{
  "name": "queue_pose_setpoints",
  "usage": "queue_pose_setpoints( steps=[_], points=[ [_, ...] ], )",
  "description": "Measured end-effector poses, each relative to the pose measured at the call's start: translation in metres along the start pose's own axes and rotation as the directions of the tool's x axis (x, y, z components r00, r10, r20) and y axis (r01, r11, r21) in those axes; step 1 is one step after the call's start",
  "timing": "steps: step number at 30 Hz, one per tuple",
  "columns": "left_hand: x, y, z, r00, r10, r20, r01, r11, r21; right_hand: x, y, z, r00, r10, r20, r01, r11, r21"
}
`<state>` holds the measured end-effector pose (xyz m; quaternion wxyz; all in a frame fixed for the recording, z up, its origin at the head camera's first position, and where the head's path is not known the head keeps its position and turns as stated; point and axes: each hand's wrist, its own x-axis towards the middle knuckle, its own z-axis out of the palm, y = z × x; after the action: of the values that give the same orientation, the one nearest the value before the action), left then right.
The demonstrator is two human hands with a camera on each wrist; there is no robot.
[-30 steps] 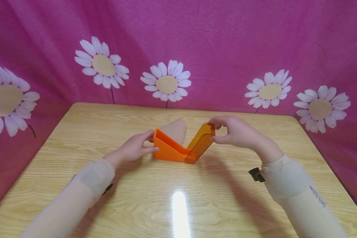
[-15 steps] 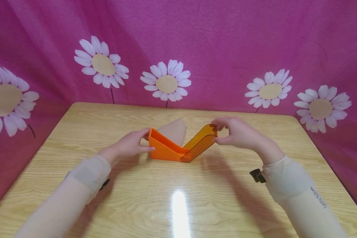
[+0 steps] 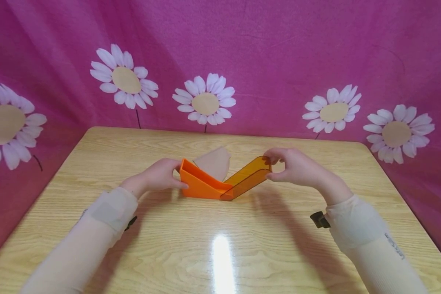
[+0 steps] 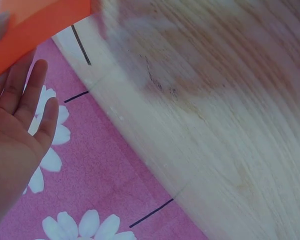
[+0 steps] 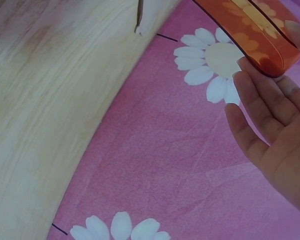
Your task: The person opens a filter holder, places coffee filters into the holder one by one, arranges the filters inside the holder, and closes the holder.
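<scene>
Low on the table stands an opaque orange wedge-shaped holder point(image 3: 200, 185), hollow, its tall end to the left. A see-through amber cover point(image 3: 248, 177) with a rounded end slants up to the right from the holder's low right end. My left hand point(image 3: 156, 177) grips the tall end, thumb on the near face and fingers behind. My right hand point(image 3: 295, 165) pinches the raised end of the cover between thumb and fingers. In the left wrist view, the orange wall point(image 4: 45, 32) lies between thumb and fingers. The right wrist view shows the amber cover point(image 5: 255, 35) against the fingers.
A flat pale beige piece with a curved edge point(image 3: 217, 161) lies just behind the holder, partly hidden by it. The wooden table point(image 3: 161, 245) ends at a magenta cloth point(image 3: 268, 61) printed with white daisies, at the back and sides.
The left hand has drawn the orange holder a little to the left. The amber cover has tilted lower and swung outward to the right as the right hand moved slightly right and down.
</scene>
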<state>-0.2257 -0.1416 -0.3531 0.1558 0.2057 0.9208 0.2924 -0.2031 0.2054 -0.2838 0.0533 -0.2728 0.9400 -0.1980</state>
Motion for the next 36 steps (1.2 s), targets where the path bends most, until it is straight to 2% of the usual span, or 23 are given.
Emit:
queue_pose_setpoints(
  steps=[14,31,36],
  points=[
    [-0.001,-0.009,-0.007,1.0,-0.004,0.006,0.004,1.0,0.015,-0.003,0.013,0.009,1.0,0.006,0.016,-0.006,1.0,0.027],
    [-0.002,-0.007,-0.007,0.999,-0.044,0.015,0.043,0.999,0.012,-0.001,0.017,0.011,1.0,0.012,0.02,-0.013,0.999,0.052],
    [-0.003,-0.009,-0.007,0.999,-0.033,0.01,0.033,0.999,0.029,0.0,0.018,0.013,1.0,0.014,0.019,-0.015,0.998,0.054]
  ],
)
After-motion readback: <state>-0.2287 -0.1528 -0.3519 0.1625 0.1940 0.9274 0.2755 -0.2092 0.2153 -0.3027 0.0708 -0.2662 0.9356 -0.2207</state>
